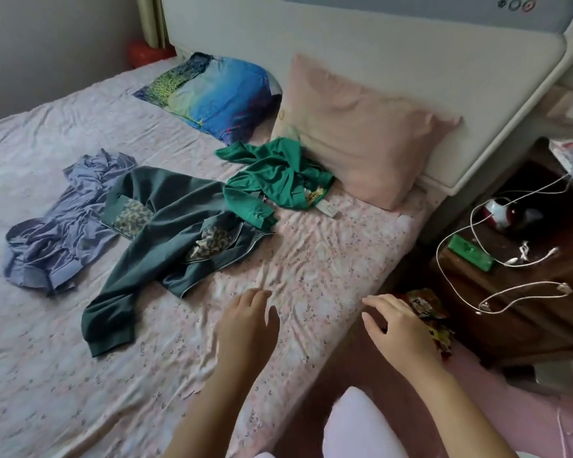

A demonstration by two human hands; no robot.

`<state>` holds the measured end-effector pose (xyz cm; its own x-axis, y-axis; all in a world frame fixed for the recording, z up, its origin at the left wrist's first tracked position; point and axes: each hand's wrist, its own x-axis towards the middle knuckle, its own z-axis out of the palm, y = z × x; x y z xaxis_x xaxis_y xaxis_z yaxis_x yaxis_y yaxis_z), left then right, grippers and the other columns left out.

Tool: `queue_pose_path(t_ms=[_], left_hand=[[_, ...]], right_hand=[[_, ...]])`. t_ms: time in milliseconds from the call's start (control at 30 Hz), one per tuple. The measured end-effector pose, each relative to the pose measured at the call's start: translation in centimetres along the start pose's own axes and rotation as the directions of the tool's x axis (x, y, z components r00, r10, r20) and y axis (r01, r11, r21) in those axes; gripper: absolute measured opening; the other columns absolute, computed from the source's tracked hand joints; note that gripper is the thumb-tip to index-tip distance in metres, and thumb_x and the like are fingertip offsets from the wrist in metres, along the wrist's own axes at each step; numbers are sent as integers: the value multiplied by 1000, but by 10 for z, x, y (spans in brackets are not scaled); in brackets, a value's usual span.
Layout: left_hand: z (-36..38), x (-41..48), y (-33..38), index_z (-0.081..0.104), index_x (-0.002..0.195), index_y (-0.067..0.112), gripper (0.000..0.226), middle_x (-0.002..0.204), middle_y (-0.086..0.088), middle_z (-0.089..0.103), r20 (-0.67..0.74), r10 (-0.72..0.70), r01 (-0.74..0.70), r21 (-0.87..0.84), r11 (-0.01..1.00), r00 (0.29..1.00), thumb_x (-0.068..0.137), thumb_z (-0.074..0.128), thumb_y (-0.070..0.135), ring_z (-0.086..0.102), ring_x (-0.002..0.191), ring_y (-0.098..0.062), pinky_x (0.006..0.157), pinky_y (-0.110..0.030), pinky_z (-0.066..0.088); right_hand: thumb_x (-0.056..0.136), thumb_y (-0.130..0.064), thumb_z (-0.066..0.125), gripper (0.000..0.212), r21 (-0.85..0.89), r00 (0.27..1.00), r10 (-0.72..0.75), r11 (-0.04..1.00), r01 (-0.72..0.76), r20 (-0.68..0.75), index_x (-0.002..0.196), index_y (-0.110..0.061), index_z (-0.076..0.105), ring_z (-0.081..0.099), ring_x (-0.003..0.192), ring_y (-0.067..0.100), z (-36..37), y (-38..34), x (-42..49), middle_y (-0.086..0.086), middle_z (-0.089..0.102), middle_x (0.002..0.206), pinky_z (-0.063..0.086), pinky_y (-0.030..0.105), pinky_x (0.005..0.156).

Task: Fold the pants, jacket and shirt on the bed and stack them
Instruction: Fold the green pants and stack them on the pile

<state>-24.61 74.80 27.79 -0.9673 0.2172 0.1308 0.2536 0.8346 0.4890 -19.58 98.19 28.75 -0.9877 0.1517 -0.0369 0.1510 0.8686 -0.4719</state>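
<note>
Three crumpled garments lie on the pink floral bed sheet (311, 259). A lavender garment (60, 226) is bunched at the left. A dark teal zip jacket (166, 233) with patterned lining sprawls in the middle, one sleeve reaching toward me. A bright green garment (275, 176) lies against the pink pillow. My left hand (248, 322) hovers over bare sheet near the jacket's hem, fingers relaxed and holding nothing. My right hand (397, 325) hangs at the bed's edge, fingers loosely spread, empty.
A pink pillow (361, 133) and a blue patterned pillow (212, 90) lean at the headboard. A small white remote (326, 208) lies by the green garment. To the right stands a dark wooden nightstand (526, 292) with white cables and a green box; a snack packet (427, 312) sits beside my right hand.
</note>
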Motion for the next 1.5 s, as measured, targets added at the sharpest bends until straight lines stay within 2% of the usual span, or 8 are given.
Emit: queue_pose_path(t_ms=[267, 467, 633, 833, 1000, 1133, 1300, 1500], left_hand=[[100, 154, 31, 65, 98, 5, 26, 95, -7, 68, -36, -161, 159, -48, 986, 986, 73, 72, 7, 66, 83, -23, 70, -28, 52], [190, 284, 37, 64, 102, 4, 25, 99, -8, 67, -34, -394, 390, -79, 917, 919, 78, 69, 11, 64, 91, -24, 72, -24, 45], [263, 378, 16, 56, 117, 6, 31, 115, -6, 60, -37, -535, 528, -119, 841, 844, 89, 56, 19, 54, 108, -20, 84, -24, 40], [348, 441, -31, 56, 116, 7, 31, 114, -4, 58, -21, -584, 578, -119, 808, 812, 88, 56, 20, 51, 109, -18, 80, -14, 26], [399, 470, -64, 56, 119, 4, 40, 118, -9, 57, -15, -548, 547, -40, 836, 837, 84, 63, 22, 49, 112, -24, 92, -26, 35], [420, 484, -79, 49, 127, 5, 47, 126, -9, 50, 19, -567, 568, -12, 823, 823, 84, 63, 20, 44, 116, -24, 95, -26, 33], [422, 486, -93, 53, 110, 4, 26, 109, -11, 51, 20, -696, 696, -54, 716, 718, 84, 51, 1, 45, 100, -25, 78, -27, 35], [371, 452, -84, 47, 89, 11, 8, 89, -4, 49, -21, -759, 731, -252, 634, 651, 87, 50, 3, 46, 80, -18, 63, -24, 27]], right_hand=[[90, -18, 54, 30, 39, 983, -51, 998, 45, 174, 119, -12, 60, 50, 117, 19, 13, 83, 212, 2, 58, 123, 34, 19, 87], [88, -14, 57, 29, 27, 959, -127, 992, 124, 253, 116, -9, 62, 53, 113, 24, 31, 148, 381, 6, 61, 118, 44, 31, 89], [86, -10, 58, 28, -6, 932, -221, 973, 232, 286, 114, -10, 62, 55, 108, 27, 80, 192, 495, 7, 62, 114, 45, 32, 82], [89, -14, 54, 37, 35, 913, -265, 963, 267, 310, 125, -15, 54, 47, 118, 22, 159, 222, 599, 2, 55, 125, 41, 32, 88], [87, -7, 51, 51, -16, 877, -360, 923, 385, 320, 136, -19, 43, 35, 130, 21, 213, 236, 648, 1, 40, 142, 31, 34, 104], [75, 5, 55, 61, -93, 862, -407, 887, 451, 303, 132, -18, 50, 42, 126, 31, 235, 247, 664, 9, 45, 139, 42, 45, 96], [72, -11, 46, 37, 35, 832, -520, 851, 524, 192, 101, -11, 69, 61, 84, 33, 233, 239, 675, 10, 63, 91, 54, 42, 68], [74, -5, 41, 35, 196, 906, -404, 906, 376, 129, 101, -4, 64, 61, 82, 30, 192, 219, 646, 10, 65, 98, 45, 29, 69]])
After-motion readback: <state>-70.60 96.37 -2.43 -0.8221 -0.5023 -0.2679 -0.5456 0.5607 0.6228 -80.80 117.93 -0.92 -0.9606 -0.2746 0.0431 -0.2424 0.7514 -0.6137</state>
